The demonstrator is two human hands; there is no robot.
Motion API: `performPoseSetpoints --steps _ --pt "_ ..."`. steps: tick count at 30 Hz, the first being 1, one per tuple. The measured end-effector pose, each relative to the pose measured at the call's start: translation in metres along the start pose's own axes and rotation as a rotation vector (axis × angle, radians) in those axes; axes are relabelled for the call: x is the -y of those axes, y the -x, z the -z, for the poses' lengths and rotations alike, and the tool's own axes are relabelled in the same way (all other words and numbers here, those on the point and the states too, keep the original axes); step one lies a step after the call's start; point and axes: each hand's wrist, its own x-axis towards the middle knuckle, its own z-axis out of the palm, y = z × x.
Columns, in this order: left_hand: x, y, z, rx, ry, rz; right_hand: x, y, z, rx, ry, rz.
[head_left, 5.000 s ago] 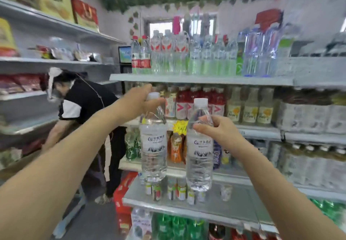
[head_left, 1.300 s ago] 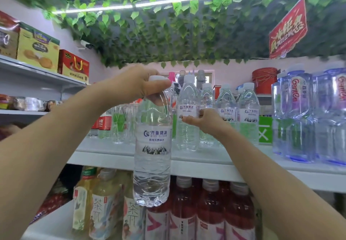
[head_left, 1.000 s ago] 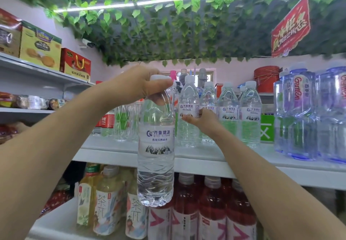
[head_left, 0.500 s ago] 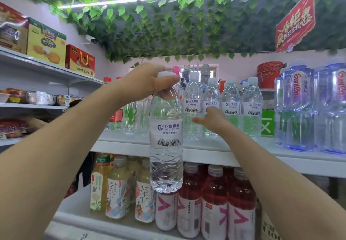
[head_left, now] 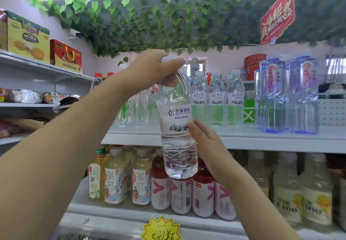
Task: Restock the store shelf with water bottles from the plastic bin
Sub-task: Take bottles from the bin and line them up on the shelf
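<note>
The left hand (head_left: pixel 149 69) grips the water bottle (head_left: pixel 177 127) by its cap and neck, fingers curled over the top, so the bottle hangs upright in front of the shelving. The right hand (head_left: pixel 204 142) comes in from 4 o'clock with its thumb against the label's edge. Its fingers are hidden behind the bottle, so I cannot tell whether they wrap it or only steady it.

The bottle's base hangs below the front lip of the top shelf (head_left: pixel 243 142), level with the caps of the red drinks (head_left: pixel 183 194) at 6 o'clock. The likeliest trouble is that base catching the lip if the bottle goes in before it is raised. A grip at the cap alone lets it swing (a full bottle is heavy for that hold). If it slips, it drops onto the red drinks or the tea bottles (head_left: pixel 116 176) at 7 o'clock.

On the shelf, the matching water bottles (head_left: pixel 217 99) stand in a row at 2 o'clock, with large blue-tinted bottles (head_left: pixel 271 97) at 3 o'clock and clear bottles (head_left: pixel 138 108) at 10 o'clock. A push too far right would probably topple the row. Bare shelf shows along the front edge, and overhead there is ample room. The plastic bin is out of view.
</note>
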Motion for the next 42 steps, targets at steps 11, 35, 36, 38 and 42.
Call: performPoseSetpoints --steps 11,35,36,38,42 --pt "0.003 -0.012 -0.019 0.010 0.044 -0.017 -0.002 0.005 -0.002 -0.193 0.055 0.048" --pt "0.133 0.018 -0.126 0.258 -0.746 0.126 0.001 -0.062 0.084 -0.494 0.202 0.059" --pt "0.134 0.020 -0.127 0.217 -0.749 0.110 -0.001 -0.066 0.084 -0.509 0.200 0.058" --pt "0.136 0.022 -0.129 0.159 -0.740 0.086 -0.006 -0.076 0.085 -0.527 0.200 0.059" --pt "0.140 0.024 -0.130 0.119 -0.743 0.066 -0.014 -0.100 0.085 -0.522 0.152 0.041"
